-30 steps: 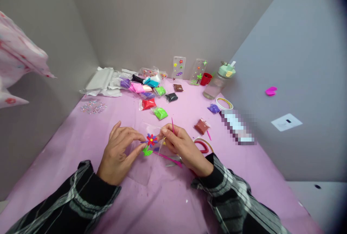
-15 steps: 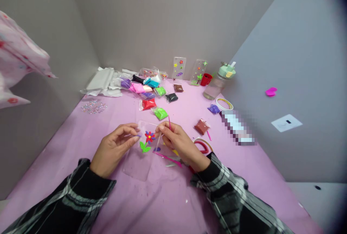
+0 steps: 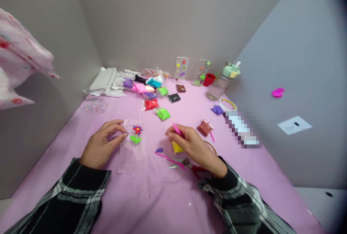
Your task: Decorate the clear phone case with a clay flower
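Note:
A clear phone case [image 3: 131, 158] lies on the pink cloth, with a red and purple clay flower [image 3: 137, 129] and green leaves [image 3: 136, 139] on it. My left hand [image 3: 104, 143] is at the case's left edge, thumb and forefinger closed near a tiny purple piece [image 3: 127, 133]. My right hand [image 3: 192, 143], right of the case, has its fingers closed round a pink tool [image 3: 176, 128]. Beneath that hand is a yellow clay piece [image 3: 177, 148]. A purple clay lump [image 3: 159, 150] and a second pink tool [image 3: 169, 159] lie between the case and red-handled scissors [image 3: 199, 170].
Clay packets, including red [image 3: 150, 104] and green [image 3: 163, 113], lie beyond my hands. A bottle [image 3: 218, 86], red cup [image 3: 209, 79] and two decorated cases [image 3: 181, 68] stand at the back. Rhinestones [image 3: 97, 107] are at left.
My right hand has let go of the case and moved right, with the pink tool held. The case now lies flatter and farther left, and my left hand has shifted left with it.

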A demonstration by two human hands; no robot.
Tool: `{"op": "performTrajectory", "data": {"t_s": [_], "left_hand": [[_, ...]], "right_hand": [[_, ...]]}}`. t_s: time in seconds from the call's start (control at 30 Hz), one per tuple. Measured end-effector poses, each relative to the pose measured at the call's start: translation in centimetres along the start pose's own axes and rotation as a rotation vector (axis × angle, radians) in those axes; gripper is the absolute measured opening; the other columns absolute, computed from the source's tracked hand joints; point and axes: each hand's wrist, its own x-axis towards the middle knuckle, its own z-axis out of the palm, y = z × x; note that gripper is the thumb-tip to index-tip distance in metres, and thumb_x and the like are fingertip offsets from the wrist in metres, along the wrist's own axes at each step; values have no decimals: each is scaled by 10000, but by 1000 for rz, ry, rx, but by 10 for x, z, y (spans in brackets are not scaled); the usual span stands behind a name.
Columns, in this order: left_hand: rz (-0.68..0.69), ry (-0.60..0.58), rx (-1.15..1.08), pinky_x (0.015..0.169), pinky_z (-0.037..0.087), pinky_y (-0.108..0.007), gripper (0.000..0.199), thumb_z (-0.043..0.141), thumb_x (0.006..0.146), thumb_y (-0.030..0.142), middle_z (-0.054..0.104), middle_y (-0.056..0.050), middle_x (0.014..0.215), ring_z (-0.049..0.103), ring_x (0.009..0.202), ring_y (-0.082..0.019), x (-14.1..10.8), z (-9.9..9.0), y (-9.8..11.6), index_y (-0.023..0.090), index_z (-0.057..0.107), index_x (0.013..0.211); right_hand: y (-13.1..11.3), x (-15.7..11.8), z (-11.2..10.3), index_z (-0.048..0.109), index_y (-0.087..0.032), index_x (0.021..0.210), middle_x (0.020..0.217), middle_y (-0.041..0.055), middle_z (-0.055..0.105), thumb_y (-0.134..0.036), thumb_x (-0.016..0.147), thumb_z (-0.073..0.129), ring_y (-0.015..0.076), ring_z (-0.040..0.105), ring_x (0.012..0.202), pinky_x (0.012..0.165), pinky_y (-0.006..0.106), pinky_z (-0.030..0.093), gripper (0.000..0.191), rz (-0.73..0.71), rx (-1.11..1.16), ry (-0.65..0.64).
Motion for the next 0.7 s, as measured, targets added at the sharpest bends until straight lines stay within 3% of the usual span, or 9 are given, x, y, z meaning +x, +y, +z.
{"op": "performTrajectory", "data": {"t_s": [0.17,0.27,0.37,0.43,0.53,0.63,0.7], "left_hand": [[-11,54,-25,1064,429,-508,274,728,758,504,698,-97,1173,635,1117,-309,1,-8,-1,235,695,795],[-8,19,-106,902,547,-441,279,710,791,506,749,-86,1023,689,970,-283,-2,-4,7,228,688,804],[27,-13,-141,735,572,-379,257,677,836,486,731,-53,835,681,771,-240,-8,3,18,231,702,808],[55,-32,-160,672,558,-347,228,655,870,443,681,-24,722,645,675,-206,-13,8,24,229,711,816],[85,-59,-209,654,553,-304,167,653,886,369,662,-6,709,646,666,-181,-22,19,31,223,702,822],[104,-72,-265,702,566,-281,78,680,864,299,700,-11,804,679,736,-173,-31,29,37,225,707,860],[122,-87,-317,736,562,-256,35,680,861,238,707,-5,824,684,779,-163,-35,33,40,231,714,863]], "right_hand": [[-3,-8,17,627,-189,862,876,15,601,-104,927,576,141,506,725,617,276,285,118,-152,-534,-120],[0,-9,28,636,-177,897,909,42,615,-56,895,570,154,512,717,563,296,223,138,-171,-797,-163],[3,-8,33,629,-166,875,908,64,629,-40,899,538,175,528,743,570,298,247,157,-196,-875,-195],[2,-7,33,628,-170,920,933,64,644,-52,895,550,180,542,776,611,288,298,143,-205,-768,-149],[1,-5,31,620,-192,963,859,10,641,-88,875,595,152,533,726,654,269,348,139,-107,-387,-66],[1,-3,31,624,-197,905,735,-36,570,-182,891,612,122,480,643,617,245,351,23,26,82,-109],[1,0,31,648,-181,895,738,-31,569,-240,887,633,117,471,647,609,237,348,61,80,311,-159]]}}
